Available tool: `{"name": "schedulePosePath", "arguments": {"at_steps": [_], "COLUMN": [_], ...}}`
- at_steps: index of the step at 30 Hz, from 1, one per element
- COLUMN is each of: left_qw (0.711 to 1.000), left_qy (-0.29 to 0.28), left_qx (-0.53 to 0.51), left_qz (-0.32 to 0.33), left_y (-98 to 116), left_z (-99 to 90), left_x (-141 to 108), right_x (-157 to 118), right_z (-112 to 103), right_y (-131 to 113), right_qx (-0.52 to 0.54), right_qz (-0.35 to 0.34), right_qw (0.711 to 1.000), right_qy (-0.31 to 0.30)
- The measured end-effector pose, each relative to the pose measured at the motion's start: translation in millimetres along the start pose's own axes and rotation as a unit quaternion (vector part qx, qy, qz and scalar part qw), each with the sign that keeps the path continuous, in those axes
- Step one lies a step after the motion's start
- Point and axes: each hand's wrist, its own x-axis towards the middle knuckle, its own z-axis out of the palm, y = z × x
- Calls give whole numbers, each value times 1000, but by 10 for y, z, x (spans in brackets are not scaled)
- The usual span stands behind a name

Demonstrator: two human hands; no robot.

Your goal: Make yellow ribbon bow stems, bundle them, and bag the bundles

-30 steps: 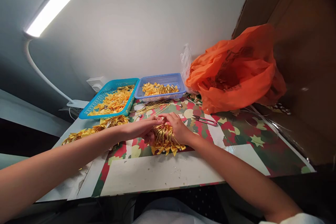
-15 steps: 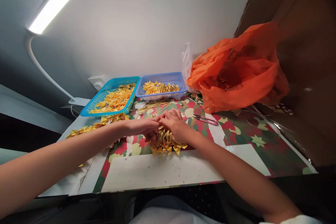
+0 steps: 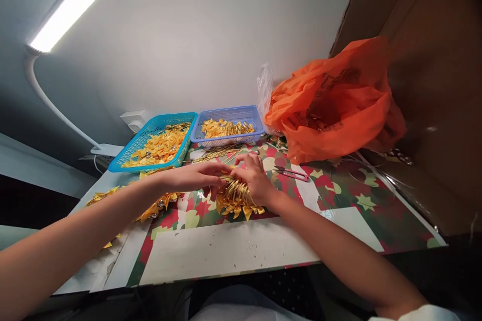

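Surveyed table point(image 3: 395, 225). Saw right hand point(image 3: 256, 183) clasping gold bunch point(image 3: 236, 196), mid-table, left hand point(image 3: 201, 176) at its left side; cannot tell left grip. Would judge progress partial: counted bunch as gathered, loose cords point(image 3: 217, 153) behind as unbunched.

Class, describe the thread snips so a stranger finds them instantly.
Find the large orange bag, back right on the patterned tabletop. In front of its left end, near the right hand, lie the thread snips. Their pink looped handle and pointed blades set them apart from the gold cords nearby.
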Motion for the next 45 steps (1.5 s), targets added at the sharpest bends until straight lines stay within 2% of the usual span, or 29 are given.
{"name": "schedulePosePath", "arguments": {"at_steps": [2, 6, 8, 13, 17, 21, 28, 35, 41, 45], "left_qw": [998, 965, 946, 915, 857, 820, 802, 791, 775, 778], "left_qy": [38, 223, 288, 373, 430, 418, 354, 214, 169, 137], "left_qx": [43, 108, 106, 122, 272, 381, 464, 507, 507, 496], "left_qz": [19, 84, 109, 95, 81, 81, 125, 267, 338, 359], "left_y": [30, 102, 86, -105, -175, -157, -210, -176, -194, -181], "left_z": [2, -39, -97, -347, -610, -881, -1256, -1312, -1356, -1372], "left_x": [4, -24, -39, -6, 87, 300, 789, 1055, 1245, 1331], "right_x": [-14, -53, -58, -40, -67, -113, -174, -217, -205, -236], "right_z": [-17, -55, -98, -285, -384, -351, -207, -164, -202, -206], "right_y": [11, 70, 100, 115, 110, 146, 183, 187, 174, 197], "right_qx": [-15, -25, -14, 33, 55, 62, 75, 88, 89, 84], "right_qz": [-10, -10, -2, 10, -16, -27, 11, 57, 82, 88], "right_qw": [1000, 999, 999, 997, 998, 998, 997, 994, 992, 992], "right_qy": [5, 16, 32, 68, 36, 9, 0, -8, -21, -40]}}
